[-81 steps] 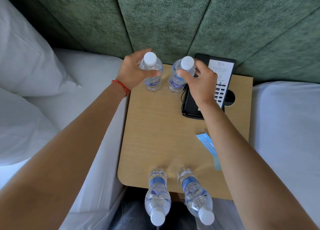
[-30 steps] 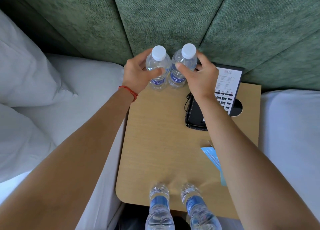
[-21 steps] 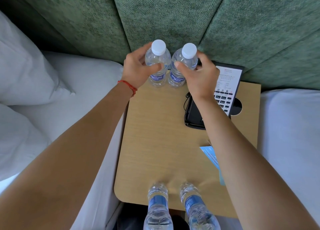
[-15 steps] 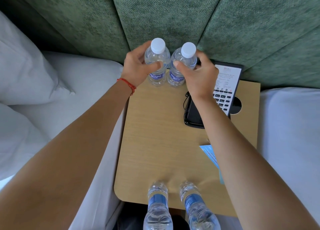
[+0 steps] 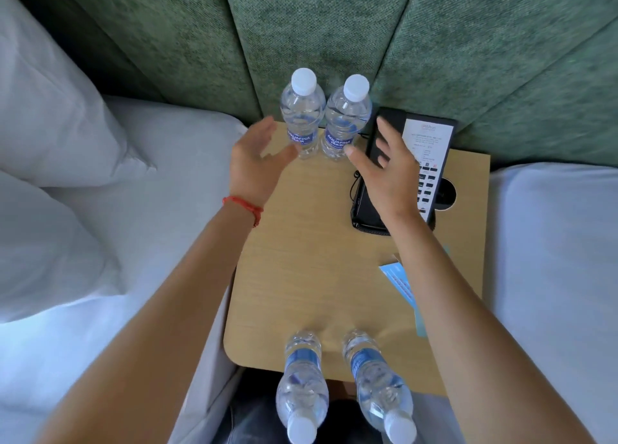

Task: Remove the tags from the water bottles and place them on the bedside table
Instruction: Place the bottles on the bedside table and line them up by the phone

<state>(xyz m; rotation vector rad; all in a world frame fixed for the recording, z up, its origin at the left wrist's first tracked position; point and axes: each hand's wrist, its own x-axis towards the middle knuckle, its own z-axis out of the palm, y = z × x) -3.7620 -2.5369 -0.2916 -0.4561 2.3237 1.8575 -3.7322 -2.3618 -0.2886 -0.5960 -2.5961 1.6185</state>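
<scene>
On the bedside table (image 5: 301,259), a light wooden top between two white beds, two water bottles stand upright at the far edge against the green padded headboard (image 5: 334,25): the left far bottle (image 5: 302,115) and the right far bottle (image 5: 347,122), side by side and touching or nearly so, both with white caps and blue labels. The left hand (image 5: 254,166) is spread wide just in front of the left far bottle, fingers relaxed and holding nothing; its thumb tip is very near the bottle's base, and whether it touches cannot be told. A red string bracelet (image 5: 244,206) circles that wrist. The right hand (image 5: 388,172) is likewise wide and empty, just in front of the right far bottle and over the black telephone (image 5: 431,162) that sits to the right of the bottles. At the table's near edge stand two more bottles, the left near bottle (image 5: 301,383) and the right near bottle (image 5: 381,386). A blue tag (image 5: 399,283) lies flat on the table by the right forearm, partly hidden. White pillows (image 5: 50,109) lie left of the table.
</scene>
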